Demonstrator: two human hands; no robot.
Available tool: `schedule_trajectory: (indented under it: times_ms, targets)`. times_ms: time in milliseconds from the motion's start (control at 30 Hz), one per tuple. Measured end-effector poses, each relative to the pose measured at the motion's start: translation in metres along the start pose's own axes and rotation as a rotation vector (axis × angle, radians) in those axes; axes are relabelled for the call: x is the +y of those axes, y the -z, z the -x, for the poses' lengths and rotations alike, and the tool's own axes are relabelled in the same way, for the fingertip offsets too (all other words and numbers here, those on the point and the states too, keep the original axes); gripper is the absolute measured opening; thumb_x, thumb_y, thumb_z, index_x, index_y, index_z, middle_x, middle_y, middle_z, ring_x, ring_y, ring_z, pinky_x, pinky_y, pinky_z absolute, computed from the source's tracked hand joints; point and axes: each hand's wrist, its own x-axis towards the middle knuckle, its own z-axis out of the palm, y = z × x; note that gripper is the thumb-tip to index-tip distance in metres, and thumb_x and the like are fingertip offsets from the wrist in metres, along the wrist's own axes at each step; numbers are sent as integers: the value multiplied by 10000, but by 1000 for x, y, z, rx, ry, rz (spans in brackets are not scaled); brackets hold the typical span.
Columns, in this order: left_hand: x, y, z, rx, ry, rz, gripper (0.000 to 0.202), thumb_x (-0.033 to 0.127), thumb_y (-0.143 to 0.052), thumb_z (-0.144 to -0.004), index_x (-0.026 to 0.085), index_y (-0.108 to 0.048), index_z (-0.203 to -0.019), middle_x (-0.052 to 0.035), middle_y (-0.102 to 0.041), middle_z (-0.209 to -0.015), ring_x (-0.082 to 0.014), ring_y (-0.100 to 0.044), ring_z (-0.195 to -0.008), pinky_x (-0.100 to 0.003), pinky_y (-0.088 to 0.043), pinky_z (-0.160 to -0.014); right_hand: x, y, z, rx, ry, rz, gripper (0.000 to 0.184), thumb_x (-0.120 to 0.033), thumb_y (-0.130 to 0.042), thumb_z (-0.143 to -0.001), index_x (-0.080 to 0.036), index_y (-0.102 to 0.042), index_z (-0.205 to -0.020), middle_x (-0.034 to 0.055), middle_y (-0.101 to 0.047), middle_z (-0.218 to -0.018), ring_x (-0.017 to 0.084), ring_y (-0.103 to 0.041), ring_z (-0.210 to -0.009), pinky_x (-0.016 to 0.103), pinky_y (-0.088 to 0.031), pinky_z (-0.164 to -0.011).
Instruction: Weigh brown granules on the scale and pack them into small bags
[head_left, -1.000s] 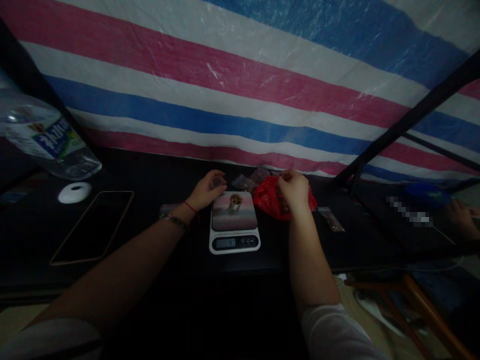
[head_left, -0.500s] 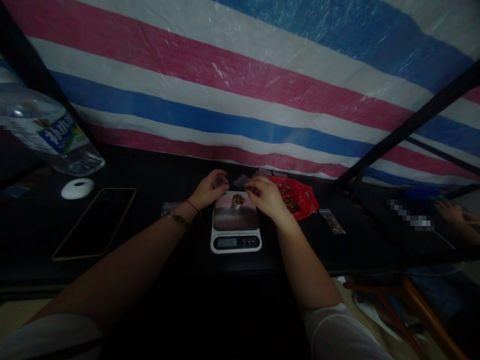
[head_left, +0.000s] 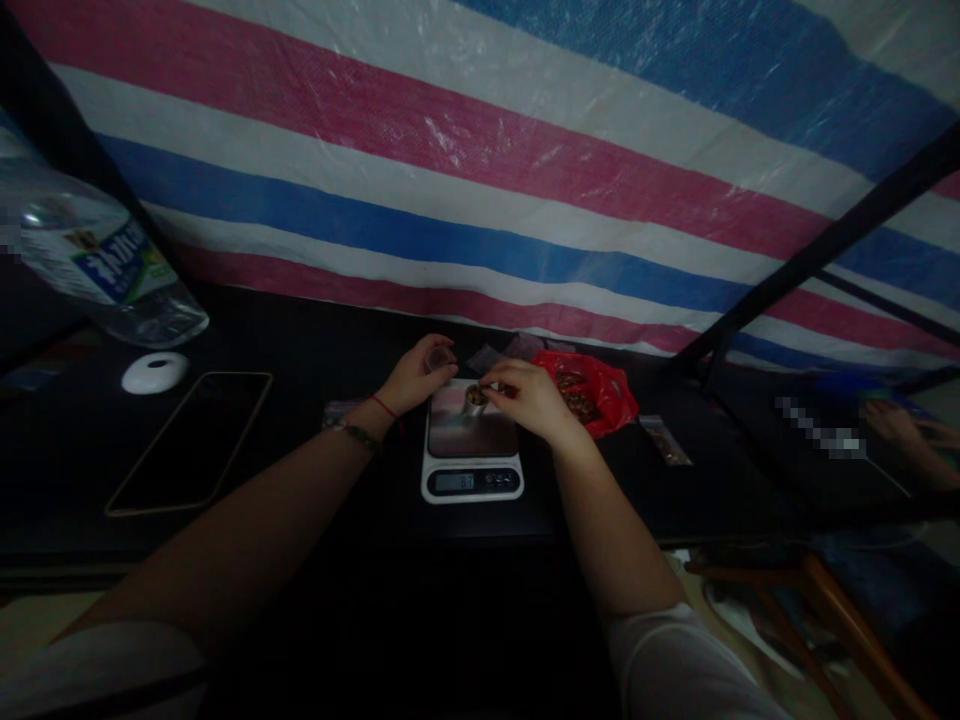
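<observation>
A small white kitchen scale (head_left: 471,480) with a lit display sits on the dark table. On its platform stands a little round cup (head_left: 474,398) with brown bits in it. My right hand (head_left: 525,398) hovers right over the cup with its fingers pinched together; what they hold is too small to make out. My left hand (head_left: 417,378) rests behind the scale's left corner, fingers curled round a small clear lid or cup (head_left: 438,358). A red plastic bag (head_left: 592,388) with brown contents lies open just right of the scale.
A phone (head_left: 191,440) lies face up at the left, with a white round disc (head_left: 155,372) and a plastic water bottle (head_left: 97,265) beyond it. Small clear packets (head_left: 663,438) lie near the bag. A striped tarp hangs behind the table. Another person's hand (head_left: 892,425) shows at far right.
My right hand came out of the red bag and moved left to the cup on the scale. My left hand has stayed in place.
</observation>
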Motion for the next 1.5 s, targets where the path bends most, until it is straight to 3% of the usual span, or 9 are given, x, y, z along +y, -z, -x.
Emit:
schedule_trajectory:
  times_ms: [1033,1500]
  targets:
    - [-1,1,-1,2,-12,-5,409,362,-629,-749,167,-531,-1096,-53,-624,-909,-195,-592,-849,-356,-463,-800,-3,-1,0,-57,-40,-1,111,-228,-643,-836,-189,-712,-914,50,-687,-867,164,-625,-824,285,-493,-742]
    - [3,2,0,4,2,-10,408,370,-619,-750,163,-527,-1089,-57,-622,-912,-195,-590,-848,-349,-453,-795,9,1,2,55,-33,36,204,-160,-521,-884,-194,-701,-974,61,-719,-971,183,-656,-923,323,-505,-839]
